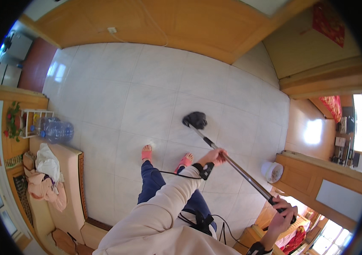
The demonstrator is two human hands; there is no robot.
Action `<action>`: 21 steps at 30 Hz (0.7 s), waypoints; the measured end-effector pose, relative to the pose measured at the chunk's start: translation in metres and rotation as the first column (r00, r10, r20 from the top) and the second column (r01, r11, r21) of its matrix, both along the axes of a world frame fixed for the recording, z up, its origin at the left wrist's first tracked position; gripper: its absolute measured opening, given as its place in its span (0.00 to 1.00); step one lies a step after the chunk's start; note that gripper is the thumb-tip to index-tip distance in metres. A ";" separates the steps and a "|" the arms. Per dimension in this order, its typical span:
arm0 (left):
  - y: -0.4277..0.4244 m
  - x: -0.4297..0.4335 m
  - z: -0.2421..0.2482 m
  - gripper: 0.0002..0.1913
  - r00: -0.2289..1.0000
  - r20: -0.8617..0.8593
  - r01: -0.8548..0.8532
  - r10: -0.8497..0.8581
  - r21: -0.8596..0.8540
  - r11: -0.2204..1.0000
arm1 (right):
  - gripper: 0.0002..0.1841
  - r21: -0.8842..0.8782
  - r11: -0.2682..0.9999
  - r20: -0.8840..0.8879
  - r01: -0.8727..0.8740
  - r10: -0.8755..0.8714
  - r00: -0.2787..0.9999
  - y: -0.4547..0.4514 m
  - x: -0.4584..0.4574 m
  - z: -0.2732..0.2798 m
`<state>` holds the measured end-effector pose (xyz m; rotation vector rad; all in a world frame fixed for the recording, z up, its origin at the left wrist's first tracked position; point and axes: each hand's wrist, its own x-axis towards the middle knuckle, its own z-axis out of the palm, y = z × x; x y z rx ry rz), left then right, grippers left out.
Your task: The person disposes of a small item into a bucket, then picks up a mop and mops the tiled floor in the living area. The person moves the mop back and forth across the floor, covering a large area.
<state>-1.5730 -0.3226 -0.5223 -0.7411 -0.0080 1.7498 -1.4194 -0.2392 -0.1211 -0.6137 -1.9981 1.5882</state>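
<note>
A mop with a metal pole [248,177] slants across the view from lower right to the middle of the tiled floor. My left hand [216,156] grips the pole partway down, below its middle. At the top end my right hand [283,211] is wrapped around the black handle grip [281,208]. The dark mop head [195,120] rests on the pale tiles [149,105], a little ahead of my feet, and looks slightly blurred. Both wrists carry black strapped devices, and a cable runs from the left wrist device [206,171].
Pink slippers [146,155] are on my feet. To the left are large clear water bottles [58,131], a white rack [28,122] and a sofa [67,178] with clothes. A white waste bin [272,172] stands right, beside a wooden wall. Wood panelling [187,25] bounds the far side.
</note>
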 end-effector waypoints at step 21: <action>-0.506 -0.183 -0.054 0.08 0.897 -0.335 -0.440 0.287 -0.734 0.517 | 0.12 -0.436 0.426 -0.301 -0.793 0.762 0.574 -0.333 -0.241 -0.134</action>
